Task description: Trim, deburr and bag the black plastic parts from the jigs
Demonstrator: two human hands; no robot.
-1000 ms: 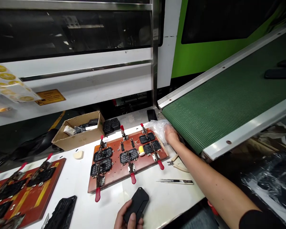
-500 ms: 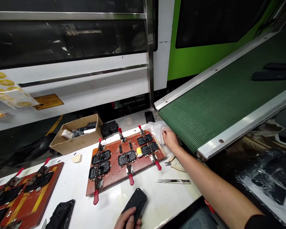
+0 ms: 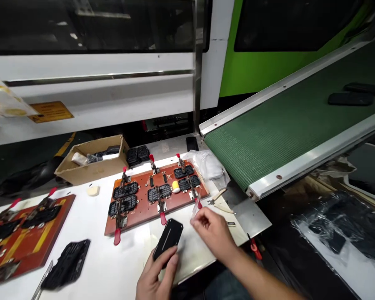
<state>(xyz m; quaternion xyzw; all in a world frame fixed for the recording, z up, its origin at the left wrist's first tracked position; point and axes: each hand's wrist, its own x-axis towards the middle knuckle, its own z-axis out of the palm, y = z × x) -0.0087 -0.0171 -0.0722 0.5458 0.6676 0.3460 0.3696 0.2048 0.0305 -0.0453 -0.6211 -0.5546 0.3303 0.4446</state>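
Low in the middle, my left hand (image 3: 159,273) grips a flat black plastic part (image 3: 169,237), its smooth face up with a light streak along it. To its right, my right hand (image 3: 214,231) is closed in a pinch on a thin clear plastic bag (image 3: 195,210), which sticks up from the fingertips. Just beyond both hands lies a red-brown fixture board (image 3: 140,218) bearing several black parts under red-handled toggle clamps. A pile of clear plastic bags (image 3: 208,164) rests at the board's far right corner.
Beside the right hand lie nippers (image 3: 220,202) and a partly hidden knife (image 3: 231,224). A second fixture board (image 3: 54,233) and a black part (image 3: 68,262) are at left. Behind stand a cardboard box (image 3: 93,171) and a green conveyor (image 3: 262,141) carrying black parts.
My right hand has come back from the bag pile towards the left hand, bringing a clear bag. The left hand has raised and turned the black part. The view has shifted slightly.
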